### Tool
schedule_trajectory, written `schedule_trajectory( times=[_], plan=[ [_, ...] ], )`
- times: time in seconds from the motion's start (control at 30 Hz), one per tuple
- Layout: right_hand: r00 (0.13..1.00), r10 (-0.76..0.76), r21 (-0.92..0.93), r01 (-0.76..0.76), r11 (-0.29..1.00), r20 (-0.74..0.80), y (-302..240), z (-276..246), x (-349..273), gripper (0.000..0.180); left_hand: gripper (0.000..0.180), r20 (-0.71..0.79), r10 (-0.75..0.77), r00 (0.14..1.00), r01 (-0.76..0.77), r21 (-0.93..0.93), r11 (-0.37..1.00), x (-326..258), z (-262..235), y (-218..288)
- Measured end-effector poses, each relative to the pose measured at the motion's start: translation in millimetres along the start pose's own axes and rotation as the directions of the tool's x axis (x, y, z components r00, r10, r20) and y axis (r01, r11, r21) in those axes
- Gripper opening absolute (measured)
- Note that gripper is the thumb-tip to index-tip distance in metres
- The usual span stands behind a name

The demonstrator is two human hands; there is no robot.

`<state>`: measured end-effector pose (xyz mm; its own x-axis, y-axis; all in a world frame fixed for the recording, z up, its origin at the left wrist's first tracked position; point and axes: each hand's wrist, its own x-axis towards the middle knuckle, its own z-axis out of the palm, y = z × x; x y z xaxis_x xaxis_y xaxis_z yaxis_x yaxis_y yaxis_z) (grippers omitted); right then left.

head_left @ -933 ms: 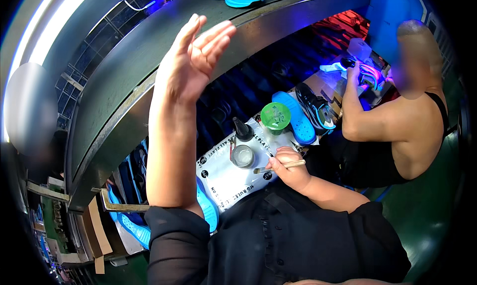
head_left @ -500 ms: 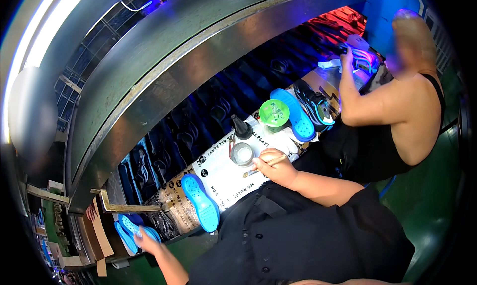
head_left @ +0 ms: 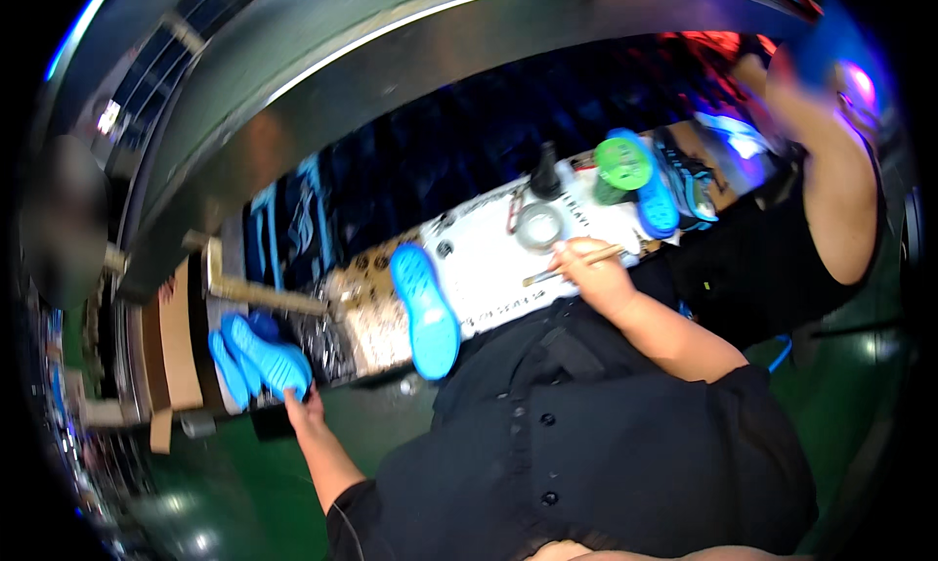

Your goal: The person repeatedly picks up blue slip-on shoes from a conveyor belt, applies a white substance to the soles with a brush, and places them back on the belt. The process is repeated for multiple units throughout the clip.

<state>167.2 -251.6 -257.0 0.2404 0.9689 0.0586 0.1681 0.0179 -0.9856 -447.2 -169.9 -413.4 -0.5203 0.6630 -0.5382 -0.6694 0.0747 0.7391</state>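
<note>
Left hand now reaches blue soles; right hand grips brush.

The left hand, which was raised open toward the top of the frame 0.9 s ago, is now reaching down at the lower left, fingertips touching the nearest of the blue shoe soles stacked there. The whole view is swinging too, so the single blue sole on the white sheet is sitting nearer the centre. The co-worker's arm at the upper right is now lifting higher toward the frame's edge.
</note>
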Motion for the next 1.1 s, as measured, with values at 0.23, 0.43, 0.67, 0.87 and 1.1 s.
schedule_trajectory(
  times=[0.23, 0.43, 0.67, 0.87, 1.1],
  plan=[
    [0.999, 0.041, 0.048, -0.041, 0.998, -0.004, 0, 12, 9, 0.031, 0.072, 0.073, -0.249, 0.966, 0.182, 0.494, 0.850, -136, -73, 9],
    [0.999, 0.034, 0.031, -0.033, 0.999, -0.030, 3, 14, 29, 0.032, 0.074, 0.297, -0.369, 0.881, 0.182, 0.507, 0.843, -181, -35, -34],
    [0.982, -0.070, -0.109, 0.052, 0.993, -0.173, 11, -13, 43, 0.028, 0.054, 0.383, -0.008, 0.924, -0.282, 0.694, 0.663, -166, 78, -79],
    [0.978, -0.171, -0.325, 0.123, 0.938, -0.122, 38, -18, 68, 0.026, 0.028, 0.763, 0.221, 0.607, -0.642, 0.635, -0.429, -133, 127, -64],
    [0.977, -0.190, -0.471, 0.124, 0.873, -0.095, 60, -10, 78, 0.023, 0.021, 0.674, 0.280, 0.684, -0.630, 0.739, -0.239, -164, 151, -60]
  ],
)
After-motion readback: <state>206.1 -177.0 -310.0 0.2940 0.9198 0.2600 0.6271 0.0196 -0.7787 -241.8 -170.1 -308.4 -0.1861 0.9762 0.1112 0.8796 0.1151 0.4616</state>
